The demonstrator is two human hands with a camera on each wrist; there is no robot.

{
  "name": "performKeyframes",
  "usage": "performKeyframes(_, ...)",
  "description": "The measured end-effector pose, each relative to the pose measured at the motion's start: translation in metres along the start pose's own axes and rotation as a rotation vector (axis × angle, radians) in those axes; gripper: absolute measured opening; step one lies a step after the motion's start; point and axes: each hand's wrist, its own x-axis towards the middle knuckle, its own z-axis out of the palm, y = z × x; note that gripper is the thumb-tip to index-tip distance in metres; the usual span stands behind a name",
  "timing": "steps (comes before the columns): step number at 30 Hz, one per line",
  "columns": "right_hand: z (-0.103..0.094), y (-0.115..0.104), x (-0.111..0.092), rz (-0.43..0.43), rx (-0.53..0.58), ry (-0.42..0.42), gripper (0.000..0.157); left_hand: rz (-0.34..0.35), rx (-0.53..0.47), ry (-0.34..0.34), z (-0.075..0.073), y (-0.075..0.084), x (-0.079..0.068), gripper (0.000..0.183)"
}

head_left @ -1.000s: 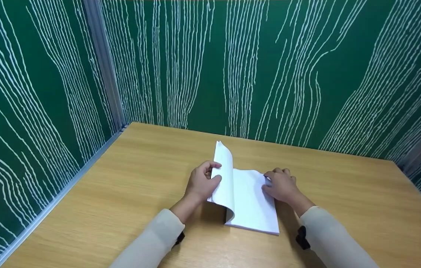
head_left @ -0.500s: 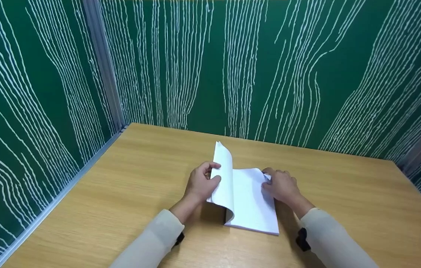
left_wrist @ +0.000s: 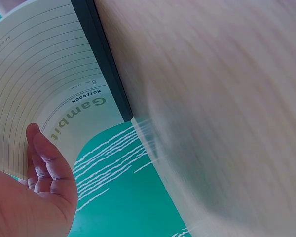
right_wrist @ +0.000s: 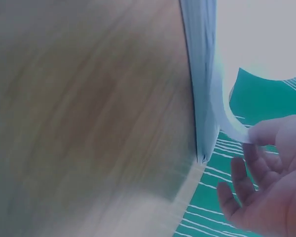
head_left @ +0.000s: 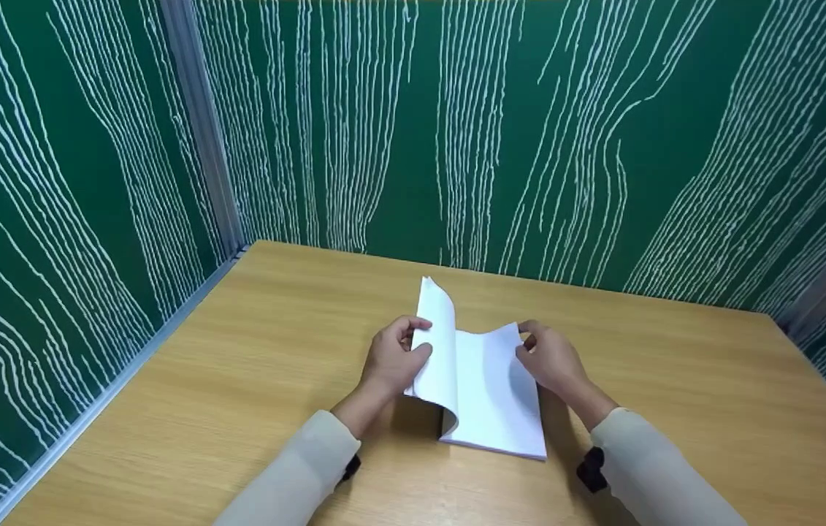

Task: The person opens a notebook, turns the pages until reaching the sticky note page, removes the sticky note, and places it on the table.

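Observation:
A notebook lies open on the wooden table, its blank white pages facing up. My left hand grips the turned-up left section, thumb on the page side. In the left wrist view that section's lined outer cover reads "Gambit NOTEBOOK", beside a dark spine strip. At the far right corner my right hand pinches a lifted page between thumb and index finger. The right wrist view shows that page curving up off the stack, with the other fingers of the hand loosely bent below.
The light wood table stretches around the notebook on all sides. Green panels with wavy white lines stand behind and to the sides, joined by a grey post at the back left. Small black wrist devices show at the sleeves.
My right hand has raised the page's far right corner higher, curling the sheet up off the stack. My left hand keeps its grip in about the same place.

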Motion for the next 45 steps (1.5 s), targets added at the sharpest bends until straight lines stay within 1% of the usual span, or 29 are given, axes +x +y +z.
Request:
performKeyframes(4, 0.002, -0.006, -0.004, -0.059, 0.019, 0.017, 0.039, 0.002, 0.012, -0.003, 0.000, 0.000, 0.000, 0.025)
performKeyframes(11, 0.005, -0.024, -0.011, -0.093, 0.103, -0.038, 0.034, -0.003, 0.004, 0.003, 0.000, -0.001, 0.000, 0.023)
performKeyframes(15, 0.008, -0.033, -0.016, -0.145, 0.139, -0.053, 0.034, -0.010, 0.005, 0.011, 0.000, 0.000, 0.000, 0.022)
performKeyframes(20, 0.015, -0.042, -0.023, -0.200, 0.117, -0.058, 0.032, -0.007, 0.011, 0.009, 0.000, -0.001, -0.001, 0.021)
performKeyframes(22, 0.017, -0.045, -0.025, -0.222, 0.105, -0.058, 0.034, 0.009, 0.012, 0.010, 0.001, -0.002, -0.001, 0.021)
performKeyframes(27, 0.022, -0.054, -0.028, -0.235, 0.085, -0.068, 0.037, 0.035, 0.019, 0.009, 0.000, -0.001, 0.000, 0.024)
performKeyframes(31, 0.026, -0.060, -0.028, -0.240, 0.058, -0.065, 0.038, 0.040, 0.010, -0.002, 0.000, -0.002, 0.000, 0.026)
performKeyframes(35, 0.029, -0.064, -0.029, -0.249, 0.056, -0.062, 0.039, 0.042, 0.005, -0.012, 0.001, -0.004, 0.000, 0.028)
performKeyframes(41, 0.029, -0.068, -0.030, -0.264, 0.081, -0.080, 0.044, 0.010, 0.030, -0.016, 0.001, -0.003, -0.001, 0.033)
performKeyframes(45, 0.028, -0.066, -0.030, -0.264, 0.082, -0.092, 0.046, 0.000, 0.071, -0.012, 0.002, -0.003, -0.001, 0.033)
